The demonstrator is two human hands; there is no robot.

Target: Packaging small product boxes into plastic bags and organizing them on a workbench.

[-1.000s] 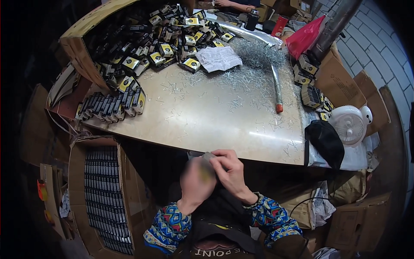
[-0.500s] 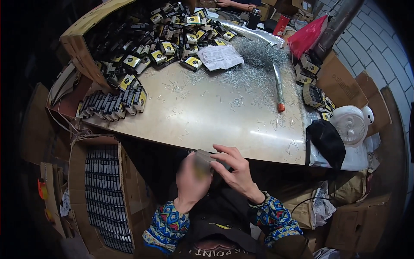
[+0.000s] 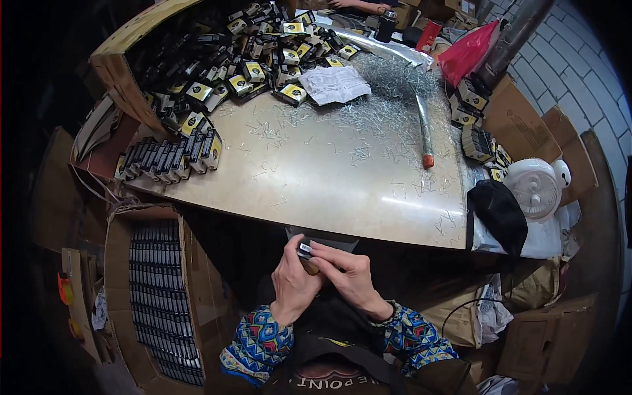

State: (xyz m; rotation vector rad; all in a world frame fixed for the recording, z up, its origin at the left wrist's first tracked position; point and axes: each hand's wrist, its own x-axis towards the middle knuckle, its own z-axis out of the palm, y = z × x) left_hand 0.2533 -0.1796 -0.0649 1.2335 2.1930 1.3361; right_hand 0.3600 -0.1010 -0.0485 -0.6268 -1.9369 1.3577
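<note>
In front of my apron, just below the table's near edge, a small carton (image 3: pixel 305 249) is held between both hands. My left hand (image 3: pixel 295 282) is wrapped round its body, so most of it is hidden; a dark end with a pale patch shows. The thumb and fingers of my right hand (image 3: pixel 353 271) are pressed together at the carton's upper end, touching it. Close to the left is a row of standing black, white and yellow small cartons (image 3: pixel 172 157) on the table (image 3: pixel 309 178).
A heap of loose cartons (image 3: pixel 253 69) covers the back left, near a crumpled paper (image 3: pixel 336 85). Thin metal wire pieces (image 3: pixel 395 85) lie scattered around a silvery tube (image 3: pixel 423 128). A packed cardboard box (image 3: pixel 192 263) stands lower left; a white fan (image 3: pixel 533 189) stands right.
My right hand has moved left and closed its fingers onto the carton's end. The left hand has turned the carton, so its narrow end now shows. The things on the table lie unchanged.
</note>
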